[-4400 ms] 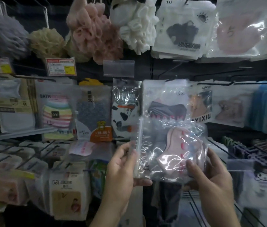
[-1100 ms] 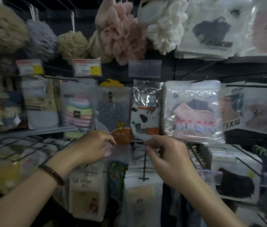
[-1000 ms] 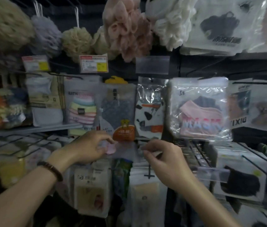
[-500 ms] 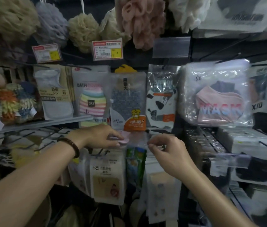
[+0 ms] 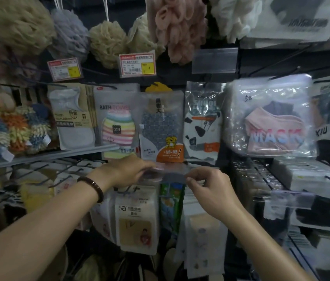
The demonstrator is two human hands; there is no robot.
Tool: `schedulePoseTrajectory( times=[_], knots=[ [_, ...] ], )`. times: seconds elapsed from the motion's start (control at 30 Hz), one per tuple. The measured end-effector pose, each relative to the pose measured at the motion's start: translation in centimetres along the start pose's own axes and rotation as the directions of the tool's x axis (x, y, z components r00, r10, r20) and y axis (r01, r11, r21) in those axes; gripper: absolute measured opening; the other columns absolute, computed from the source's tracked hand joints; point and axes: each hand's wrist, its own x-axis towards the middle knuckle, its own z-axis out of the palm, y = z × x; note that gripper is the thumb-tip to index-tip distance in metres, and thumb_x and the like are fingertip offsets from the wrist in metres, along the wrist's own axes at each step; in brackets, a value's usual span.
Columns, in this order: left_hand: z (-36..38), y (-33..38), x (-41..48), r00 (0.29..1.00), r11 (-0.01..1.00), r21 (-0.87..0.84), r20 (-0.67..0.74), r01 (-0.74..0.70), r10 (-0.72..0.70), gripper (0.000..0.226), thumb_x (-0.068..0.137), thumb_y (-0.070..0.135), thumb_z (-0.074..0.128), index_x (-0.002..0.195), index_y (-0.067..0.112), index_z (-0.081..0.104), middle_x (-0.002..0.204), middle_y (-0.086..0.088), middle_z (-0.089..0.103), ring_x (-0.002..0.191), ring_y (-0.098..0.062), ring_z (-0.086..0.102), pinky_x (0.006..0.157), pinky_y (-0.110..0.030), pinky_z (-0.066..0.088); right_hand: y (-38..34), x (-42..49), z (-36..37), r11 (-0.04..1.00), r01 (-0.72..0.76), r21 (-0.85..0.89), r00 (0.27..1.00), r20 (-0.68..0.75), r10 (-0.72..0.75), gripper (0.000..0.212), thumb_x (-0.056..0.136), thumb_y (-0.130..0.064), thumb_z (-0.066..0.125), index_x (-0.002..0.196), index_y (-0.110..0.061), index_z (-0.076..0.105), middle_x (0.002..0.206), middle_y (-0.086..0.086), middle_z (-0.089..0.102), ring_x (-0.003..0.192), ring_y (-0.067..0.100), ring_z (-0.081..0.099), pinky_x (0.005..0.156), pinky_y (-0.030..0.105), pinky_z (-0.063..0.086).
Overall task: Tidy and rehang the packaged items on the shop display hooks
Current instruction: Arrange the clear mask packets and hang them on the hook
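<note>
Clear flat plastic packet (image 5: 167, 173) holding a pale pink round pad, gripped at both ends. The left hand (image 5: 128, 170) curls its fingers over the left end, and the right hand (image 5: 210, 188) pinches the right edge between thumb and forefinger. About 4 s earlier both hands carried the crinkled clear bag (image 5: 271, 116), which contains 1 pink mask lettered MASK and 1 dark mask behind it. That bag now hangs up and to the right of the grip, so its rehanging appears complete, and the small packet is judged to be the next item to seat. Directly above the grip hangs a frosted pouch (image 5: 161, 126) containing a grey checked towel, with an orange tiger label. Up and to the left hangs a second frosted pouch (image 5: 117, 122) containing 1 striped bath mitt. Below the grip hangs a white pouch marked 5a (image 5: 135, 218); its contents cannot be told.
</note>
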Motion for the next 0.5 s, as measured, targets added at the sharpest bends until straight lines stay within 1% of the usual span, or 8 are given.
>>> schedulePoseTrajectory(
  times=[0.07, 0.1, 0.2, 0.23, 0.3, 0.33, 0.4, 0.5],
  knots=[
    [0.0, -0.1, -0.3, 0.995, 0.995, -0.103, -0.099, 0.017, -0.027, 0.039, 0.109, 0.022, 0.057, 0.137, 0.048, 0.062, 0.119, 0.023, 0.065, 0.104, -0.002, 0.063, 0.088, -0.023, 0.05, -0.1, 0.0, 0.0, 1.0, 0.009, -0.003, 1.0, -0.008, -0.009, 0.012, 0.102, -0.029, 0.067, 0.101, -0.031, 0.079, 0.099, -0.021, 0.073, 0.101, -0.002, 0.065, 0.093, 0.037, 0.059],
    [0.0, -0.3, -0.5, 0.988, 0.99, -0.14, -0.145, 0.027, -0.047, 0.044, 0.106, 0.014, 0.059, 0.137, 0.046, 0.063, 0.118, 0.023, 0.064, 0.103, -0.001, 0.063, 0.087, -0.024, 0.051, -0.2, -0.1, 0.0, 1.0, 0.017, -0.004, 1.0, -0.015, -0.017, 0.012, 0.101, -0.028, 0.067, 0.1, -0.031, 0.079, 0.099, -0.02, 0.073, 0.101, -0.002, 0.065, 0.092, 0.037, 0.059],
    [-0.2, 0.0, -1.1, 0.946, 0.986, -0.159, -0.309, 0.052, -0.1, 0.046, 0.102, 0.004, 0.056, 0.137, 0.033, 0.063, 0.118, 0.005, 0.072, 0.103, -0.018, 0.071, 0.084, -0.036, 0.059, -0.5, -0.2, 0.1, 0.998, 0.061, -0.01, 0.997, -0.042, -0.061, 0.011, 0.101, -0.025, 0.068, 0.1, -0.03, 0.078, 0.097, -0.02, 0.073, 0.099, -0.003, 0.065, 0.091, 0.036, 0.06],
    [-0.3, 0.3, -1.3, 0.927, 0.985, -0.167, -0.36, 0.046, -0.104, 0.042, 0.103, 0.004, 0.054, 0.136, 0.029, 0.063, 0.116, 0.003, 0.072, 0.102, -0.02, 0.071, 0.082, -0.031, 0.058, -0.6, -0.2, 0.2, 0.997, 0.075, -0.013, 0.996, -0.05, -0.075, 0.011, 0.1, -0.024, 0.068, 0.102, -0.03, 0.078, 0.098, -0.021, 0.072, 0.099, -0.003, 0.065, 0.092, 0.036, 0.06],
    [-1.0, 1.2, -1.7, 0.887, 0.969, -0.243, -0.435, 0.048, -0.153, 0.037, 0.108, 0.002, 0.05, 0.134, 0.023, 0.065, 0.112, 0.006, 0.068, 0.098, -0.014, 0.067, 0.075, -0.01, 0.049, -0.7, -0.3, 0.5, 0.994, 0.104, -0.014, 0.992, -0.075, -0.105, 0.01, 0.1, -0.022, 0.069, 0.105, -0.029, 0.076, 0.101, -0.022, 0.07, 0.101, -0.003, 0.064, 0.093, 0.037, 0.059],
    [-1.4, 1.8, -2.0, 0.864, 0.955, -0.291, -0.465, 0.057, -0.193, 0.035, 0.111, 0.004, 0.047, 0.135, 0.02, 0.066, 0.112, 0.006, 0.068, 0.098, -0.011, 0.065, 0.072, -0.006, 0.046, -0.8, -0.3, 0.8, 0.992, 0.129, -0.014, 0.987, -0.09, -0.129, 0.013, 0.1, -0.02, 0.07, 0.107, -0.031, 0.074, 0.102, -0.025, 0.068, 0.102, -0.003, 0.063, 0.094, 0.036, 0.059],
    [-2.0, 2.8, -2.5, 0.807, 0.931, -0.357, -0.525, 0.08, -0.271, 0.032, 0.114, 0.011, 0.043, 0.138, 0.015, 0.064, 0.114, 0.004, 0.066, 0.1, -0.011, 0.061, 0.071, -0.007, 0.041, -0.7, -0.3, 1.4, 0.979, 0.2, -0.027, 0.971, -0.125, -0.202, 0.028, 0.097, -0.017, 0.072, 0.119, -0.035, 0.07, 0.108, -0.027, 0.064, 0.108, -0.003, 0.062, 0.098, 0.035, 0.057],
    [-2.7, 4.4, -3.4, 0.741, 0.876, -0.48, -0.572, 0.045, -0.351, 0.03, 0.114, 0.015, 0.046, 0.133, 0.012, 0.068, 0.118, 0.007, 0.067, 0.098, -0.008, 0.065, 0.074, -0.006, 0.043, -0.8, -0.3, 2.2, 0.955, 0.288, -0.066, 0.95, -0.11, -0.294, 0.063, 0.095, -0.028, 0.076, 0.151, -0.037, 0.05, 0.138, -0.012, 0.052, 0.131, 0.009, 0.051, 0.11, 0.029, 0.049]
  ],
)
